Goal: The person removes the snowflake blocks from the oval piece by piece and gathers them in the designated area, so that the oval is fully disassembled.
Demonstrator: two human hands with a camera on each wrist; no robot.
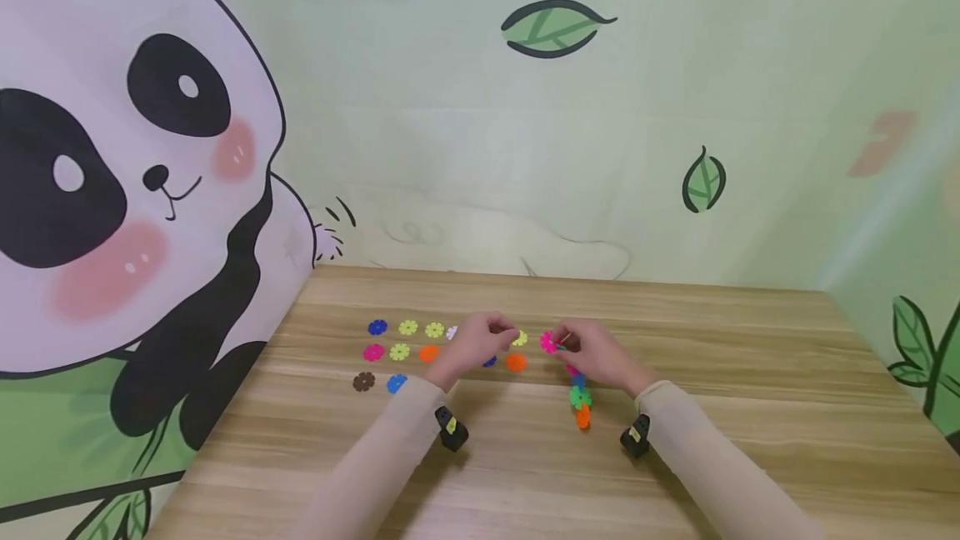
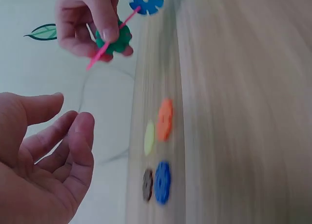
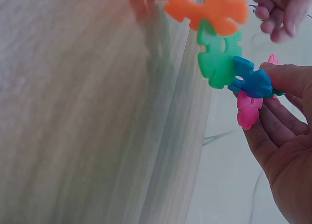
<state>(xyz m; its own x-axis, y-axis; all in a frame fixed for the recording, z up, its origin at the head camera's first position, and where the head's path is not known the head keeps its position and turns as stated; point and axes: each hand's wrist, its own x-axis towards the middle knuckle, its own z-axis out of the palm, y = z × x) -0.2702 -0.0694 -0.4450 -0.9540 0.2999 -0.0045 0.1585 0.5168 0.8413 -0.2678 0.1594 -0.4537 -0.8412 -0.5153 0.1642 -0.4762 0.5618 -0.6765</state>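
Observation:
My right hand (image 1: pixel 596 352) pinches a chain of slotted plastic flower discs between thumb and fingers. In the right wrist view the chain runs from an orange disc (image 3: pixel 204 9) through a light green disc (image 3: pixel 218 56) and a blue disc (image 3: pixel 251 79) to a pink disc (image 3: pixel 249 110). A darker green disc (image 2: pixel 116 38) sits under the right thumb in the left wrist view, with another pink disc (image 1: pixel 548 342) slotted across it. My left hand (image 2: pixel 51 156) holds nothing; its fingers are loosely bent, thumb apart from them. It hovers over the loose discs, near a yellow one (image 1: pixel 521 338).
Loose discs lie in rows on the wooden table (image 1: pixel 495 473), including a dark blue disc (image 1: pixel 377 327), a brown disc (image 1: pixel 363 382) and an orange one (image 1: pixel 516 362). Behind the table stands a pale green wall (image 1: pixel 420 132) with a painted panda (image 1: pixel 187 215) at left.

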